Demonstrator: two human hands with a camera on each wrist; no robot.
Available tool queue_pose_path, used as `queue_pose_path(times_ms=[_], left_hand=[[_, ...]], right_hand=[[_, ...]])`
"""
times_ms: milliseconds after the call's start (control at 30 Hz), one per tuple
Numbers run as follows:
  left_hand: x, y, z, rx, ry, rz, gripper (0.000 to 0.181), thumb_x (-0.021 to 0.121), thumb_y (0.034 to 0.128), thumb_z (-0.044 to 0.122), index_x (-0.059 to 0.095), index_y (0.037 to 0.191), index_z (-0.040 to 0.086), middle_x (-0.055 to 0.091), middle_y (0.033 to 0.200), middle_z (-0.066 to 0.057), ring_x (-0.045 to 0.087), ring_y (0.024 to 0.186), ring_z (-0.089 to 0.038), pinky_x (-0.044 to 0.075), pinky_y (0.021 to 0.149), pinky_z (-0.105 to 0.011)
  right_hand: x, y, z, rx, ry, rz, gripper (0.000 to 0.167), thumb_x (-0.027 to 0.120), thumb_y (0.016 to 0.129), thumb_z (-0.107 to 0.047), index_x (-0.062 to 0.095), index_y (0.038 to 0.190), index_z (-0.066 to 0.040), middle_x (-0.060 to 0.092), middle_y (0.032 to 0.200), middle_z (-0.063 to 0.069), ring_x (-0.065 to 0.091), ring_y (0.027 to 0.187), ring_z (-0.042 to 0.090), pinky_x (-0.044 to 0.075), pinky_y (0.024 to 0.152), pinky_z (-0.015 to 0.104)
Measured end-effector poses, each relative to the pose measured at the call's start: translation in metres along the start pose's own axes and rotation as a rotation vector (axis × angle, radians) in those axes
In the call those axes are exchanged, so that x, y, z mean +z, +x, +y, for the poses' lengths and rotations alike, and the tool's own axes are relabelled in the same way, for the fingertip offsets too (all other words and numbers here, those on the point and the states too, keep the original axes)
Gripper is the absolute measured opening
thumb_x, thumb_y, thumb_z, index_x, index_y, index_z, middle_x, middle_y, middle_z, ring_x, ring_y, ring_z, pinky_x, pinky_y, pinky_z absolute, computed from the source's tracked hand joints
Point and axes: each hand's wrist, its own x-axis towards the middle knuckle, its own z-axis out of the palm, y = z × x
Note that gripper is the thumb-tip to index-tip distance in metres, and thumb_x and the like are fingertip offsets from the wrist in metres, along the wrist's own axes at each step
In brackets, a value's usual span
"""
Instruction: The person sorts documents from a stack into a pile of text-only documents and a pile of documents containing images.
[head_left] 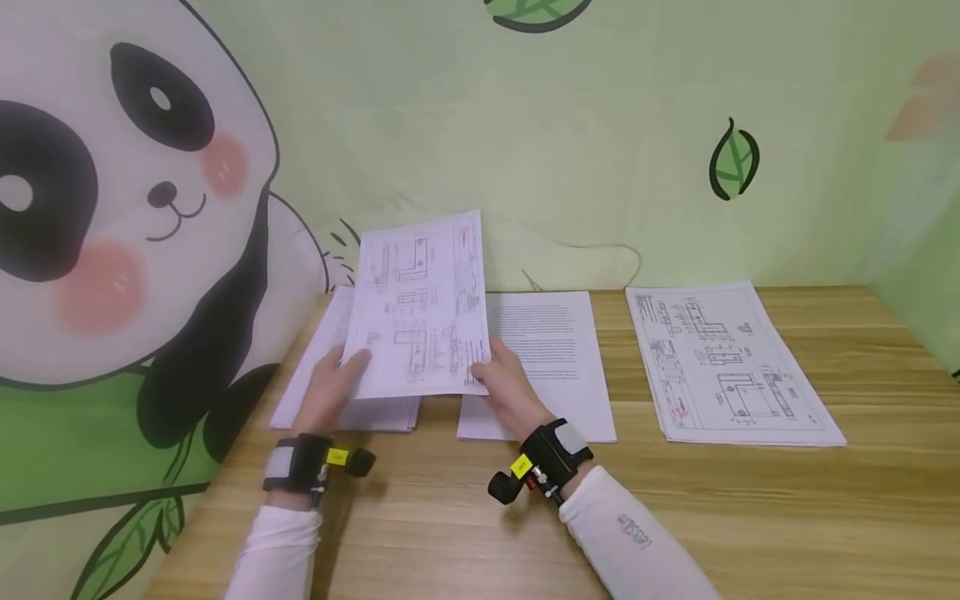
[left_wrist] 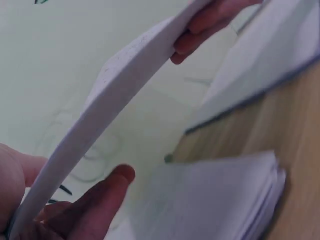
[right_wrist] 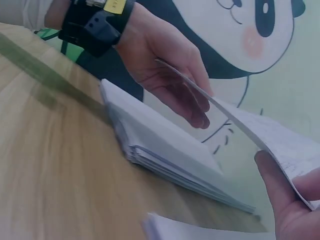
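Pale green wall [head_left: 540,150] at the back, a big cartoon panda [head_left: 127,217] filling its left side and a leaf [head_left: 735,162] printed over to the right! Below it runs the wood-grain desk [head_left: 450,533], and it carries three piles of paper: left pile [head_left: 382,414], middle pile [head_left: 543,350] with lines of print, right pile [head_left: 731,367] topped by line drawings and lying well apart from the other two.

And here's what stands in the way: the held papers [head_left: 420,308], up off the desk, tilted, drawings facing the wearer, right above the gap between left and middle piles. They cover much of the left pile's top and a strip of the middle one! The lettering is too small to read, and the left wrist view is soft, showing the held papers nearly edge-on; how many sheets, you can't count.

Now the grip! Left hand [head_left: 330,387] at the lower left corner, thumb over the front, fingers behind, papers caught between; from the head those fingers are hidden, but the right wrist view finds them curved beneath. Right hand [head_left: 513,387] pinches the lower right edge, thumb on top, fingers underneath. Both hands only slightly parted, just paper between! A black strap on each wrist [head_left: 300,462], and white sleeves [head_left: 637,537] cut off at the bottom.
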Motion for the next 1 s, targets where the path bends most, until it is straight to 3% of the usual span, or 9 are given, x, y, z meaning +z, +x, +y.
queue_pose_path(times_ms=[200, 433, 633, 800, 1000], left_hand=[[0.01, -0.013, 0.018, 0.123, -0.164, -0.03, 0.07, 0.048, 0.101, 0.047, 0.018, 0.159, 0.022, 0.027, 0.165, -0.004, 0.028, 0.152, -0.025, 0.025, 0.124, -0.051], [0.036, -0.03, 0.04, 0.273, -0.288, -0.093, 0.052, 0.047, 0.1039, 0.027, 0.034, 0.153, 0.022, 0.049, 0.152, -0.003, 0.05, 0.138, -0.02, 0.041, 0.115, -0.043], [0.065, -0.041, 0.053, 0.305, -0.323, -0.183, 0.048, 0.047, 0.104, 0.023, 0.037, 0.151, 0.023, 0.055, 0.146, -0.002, 0.058, 0.129, -0.02, 0.05, 0.106, -0.041], [0.091, -0.047, 0.066, 0.337, -0.335, -0.244, 0.047, 0.049, 0.1033, 0.021, 0.04, 0.149, 0.024, 0.06, 0.14, -0.002, 0.065, 0.119, -0.021, 0.056, 0.095, -0.036], [0.119, -0.052, 0.079, 0.34, -0.36, -0.31, 0.044, 0.053, 0.1011, 0.016, 0.048, 0.145, 0.019, 0.065, 0.131, -0.011, 0.068, 0.106, -0.022, 0.058, 0.082, -0.032]], right_hand=[[-0.019, -0.008, -0.022, -0.044, -0.046, -0.045, 0.062, 0.042, 0.095, 0.004, 0.033, 0.153, -0.013, 0.052, 0.147, 0.008, 0.054, 0.131, 0.024, 0.051, 0.102, 0.035], [-0.052, -0.022, -0.046, -0.052, -0.115, -0.036, 0.05, 0.046, 0.101, -0.007, 0.038, 0.15, -0.015, 0.058, 0.14, 0.008, 0.06, 0.12, 0.017, 0.054, 0.089, 0.025], [-0.083, -0.038, -0.065, -0.064, -0.207, -0.018, 0.05, 0.042, 0.105, -0.014, 0.033, 0.153, -0.02, 0.058, 0.138, 0.014, 0.067, 0.104, 0.011, 0.056, 0.084, 0.026], [-0.112, -0.054, -0.076, -0.074, -0.27, -0.019, 0.051, 0.036, 0.106, -0.015, 0.027, 0.156, -0.022, 0.054, 0.143, 0.015, 0.068, 0.104, 0.009, 0.058, 0.085, 0.029], [-0.149, -0.071, -0.089, -0.159, -0.367, -0.018, 0.053, 0.037, 0.107, -0.018, 0.024, 0.158, -0.024, 0.054, 0.145, 0.014, 0.07, 0.107, 0.009, 0.059, 0.086, 0.03]])
